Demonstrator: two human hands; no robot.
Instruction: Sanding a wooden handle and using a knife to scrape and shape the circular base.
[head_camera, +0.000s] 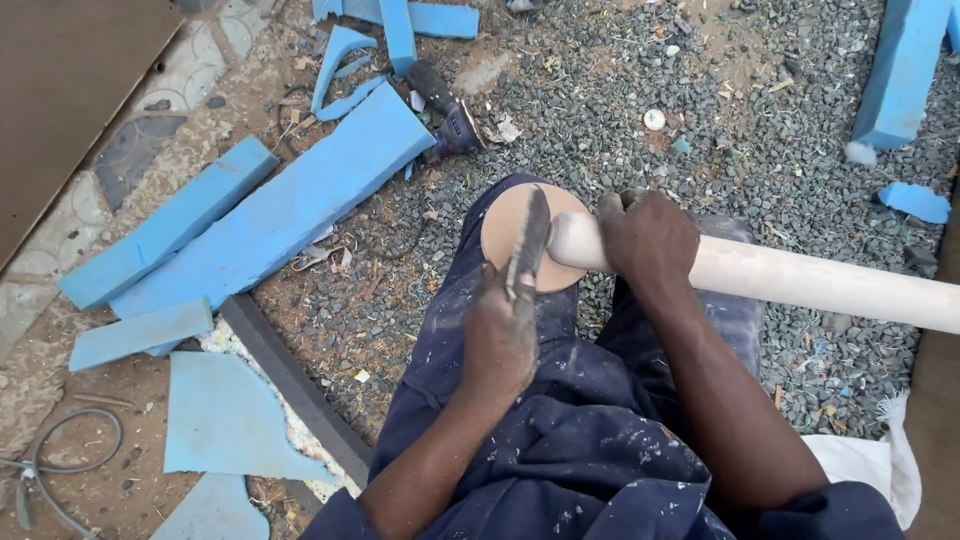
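Note:
My right hand (645, 238) grips a long pale wooden pole (800, 282) near its rounded end; the pole runs off to the right edge. My left hand (500, 335) holds a flat grey file-like tool (530, 240) that points up against the pole's end. A round tan wooden disc (500, 228) lies on my knee behind the tool and the pole end. I sit in dark blue, paint-speckled trousers (560, 420).
Several blue foam slabs (290, 210) and offcuts lie on the gravel at left and top. A dark power tool (450, 115) rests beside the foam. Another foam block (900, 70) stands top right. A brown board (60, 90) is top left, a cable (60, 460) bottom left.

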